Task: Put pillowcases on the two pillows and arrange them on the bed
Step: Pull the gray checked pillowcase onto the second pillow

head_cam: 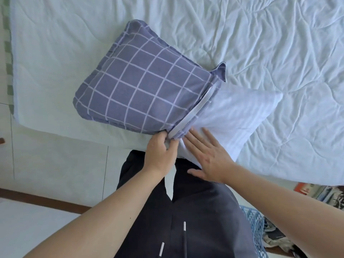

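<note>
While white pillow (240,112) sits half inside blue pillowcase (141,86), my left hand (160,151) pinches its edge; right hand (208,155) flat on pillow.

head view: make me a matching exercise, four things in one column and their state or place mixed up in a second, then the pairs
Things:
1. pillowcase
2. pillow
3. left hand
4. right hand

States:
a. lies flat, fingers straight, on white fabric
b. blue with a white grid, partly pulled on
c. pinches the open edge of the case
d. white, one end sticks out uncovered

Pairs: 1-b, 2-d, 3-c, 4-a
</note>
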